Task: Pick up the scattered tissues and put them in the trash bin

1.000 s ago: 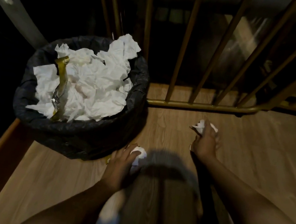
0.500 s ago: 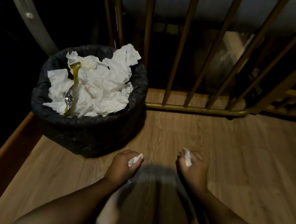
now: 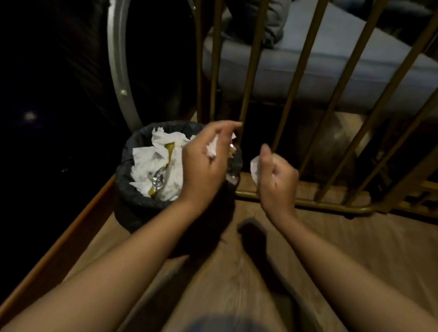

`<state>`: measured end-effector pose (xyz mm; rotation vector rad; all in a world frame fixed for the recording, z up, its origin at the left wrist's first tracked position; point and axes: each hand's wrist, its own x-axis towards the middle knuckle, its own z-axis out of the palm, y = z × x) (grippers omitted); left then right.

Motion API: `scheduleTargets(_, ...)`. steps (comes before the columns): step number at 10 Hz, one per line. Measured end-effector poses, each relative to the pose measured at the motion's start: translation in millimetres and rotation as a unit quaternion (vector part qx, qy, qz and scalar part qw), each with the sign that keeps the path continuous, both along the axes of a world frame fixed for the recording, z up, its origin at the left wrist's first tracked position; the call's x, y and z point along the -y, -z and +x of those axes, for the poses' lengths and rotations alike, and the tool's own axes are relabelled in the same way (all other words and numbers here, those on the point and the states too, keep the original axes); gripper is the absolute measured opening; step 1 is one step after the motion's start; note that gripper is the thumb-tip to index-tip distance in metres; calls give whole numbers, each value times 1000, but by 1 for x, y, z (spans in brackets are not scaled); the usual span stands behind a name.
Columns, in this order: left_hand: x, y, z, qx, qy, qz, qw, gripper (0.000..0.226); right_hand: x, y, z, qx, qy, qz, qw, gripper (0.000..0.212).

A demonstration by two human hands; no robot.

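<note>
Both hands have risen from the floor: left hand [image 3: 204,161] hangs over the trash bin [image 3: 134,205], fingers [image 3: 224,130] loosening round its tissue [image 3: 211,148]; right hand [image 3: 277,179] sits just right of the rim, fingers clamped on a second tissue [image 3: 254,167]. Best I release straight down, then swing the right hand over the heap

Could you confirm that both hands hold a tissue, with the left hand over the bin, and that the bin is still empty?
Not quite: the trash bin is not empty; the head view shows it piled with white tissues. The rest holds: the left hand grips a tissue over the bin, and the right hand holds another tissue.
</note>
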<state>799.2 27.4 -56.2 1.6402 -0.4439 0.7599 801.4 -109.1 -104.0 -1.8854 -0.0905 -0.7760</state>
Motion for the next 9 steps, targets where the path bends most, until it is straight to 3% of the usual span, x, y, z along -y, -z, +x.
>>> scheduleTargets(2,-62,5,45,-36,-94,80,992,41,-54,-43,40,11,-15,44,999,43)
scheduleTargets(4,-94,28,73,-175,-92,67,978,42,-87,-19,78,-57,-76,45,994,39)
scheduleTargets(5,-102,31,101,-248,-91,167,950,45,-90,-7,103,-98,-125,-5,987,36)
scheduleTargets(6,-102,27,118,-313,-72,173,931,44,-85,-6,117,-136,-163,-85,973,36)
scheduleTargets(7,-95,3,110,-362,-61,55,928,55,-73,-27,111,-177,-155,-141,962,37)
scheduleTargets(9,-104,-67,64,-406,-166,36,898,27,-46,-111,76,-290,-128,-138,938,31)
